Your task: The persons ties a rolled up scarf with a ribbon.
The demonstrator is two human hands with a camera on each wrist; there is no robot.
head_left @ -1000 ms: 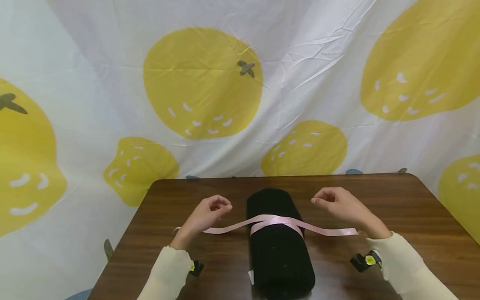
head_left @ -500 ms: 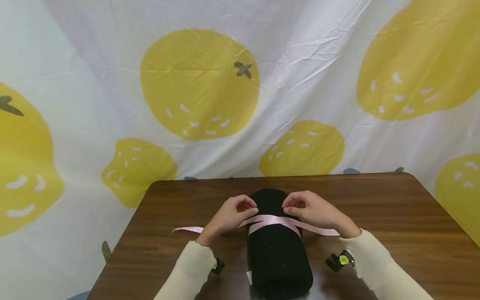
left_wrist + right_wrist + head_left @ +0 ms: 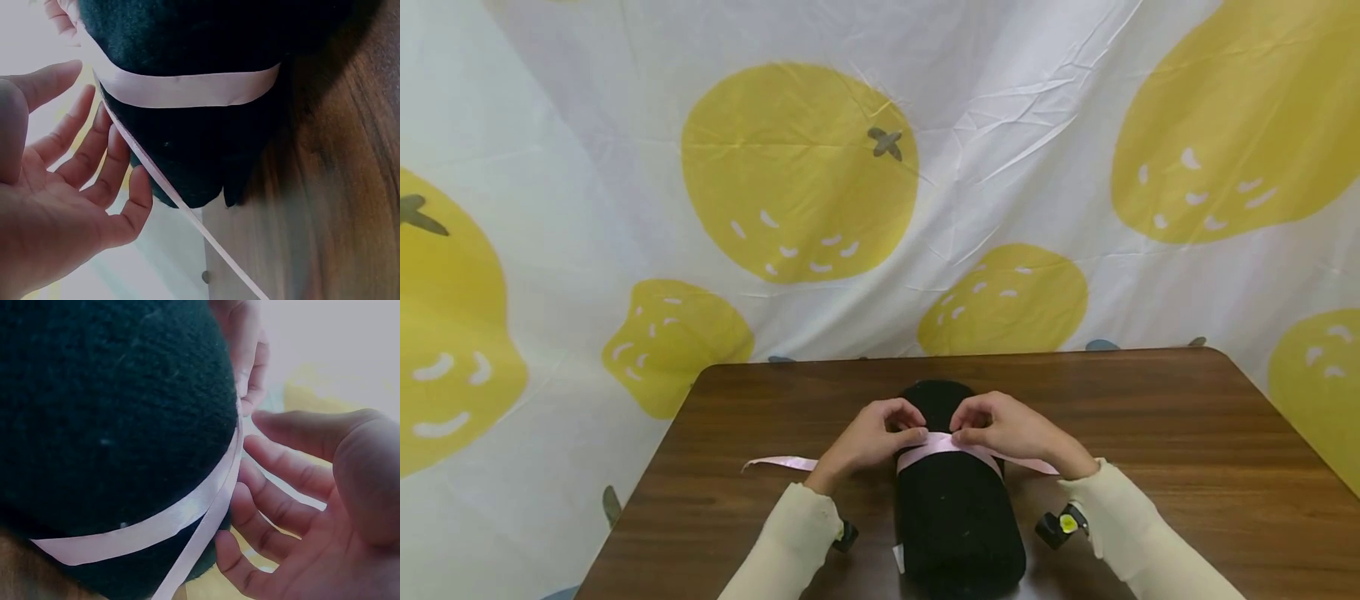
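Observation:
A long black fuzzy bundle (image 3: 958, 521), like a roll or cushion with a small white tag, lies lengthwise on the table. A pink ribbon (image 3: 937, 445) goes round it and crosses on top. My left hand (image 3: 880, 433) is over the crossing from the left, fingers bent; the left wrist view shows a gap between thumb and forefinger beside the ribbon (image 3: 187, 90). Opposite it my right hand (image 3: 1003, 429) has its fingertips at the ribbon, thumb and forefinger also apart in the right wrist view. One ribbon tail (image 3: 782, 461) extends left; another passes right under my right wrist.
The brown wooden table (image 3: 1150, 417) has rounded far corners. Behind it hangs a white cloth (image 3: 1015, 167) printed with yellow fruit. Small black wrist cameras (image 3: 1060, 525) sit at both cream sleeves.
Both hands have come inward from either side of the bundle, then lowered to the ribbon crossing on top. The bundle stays in place.

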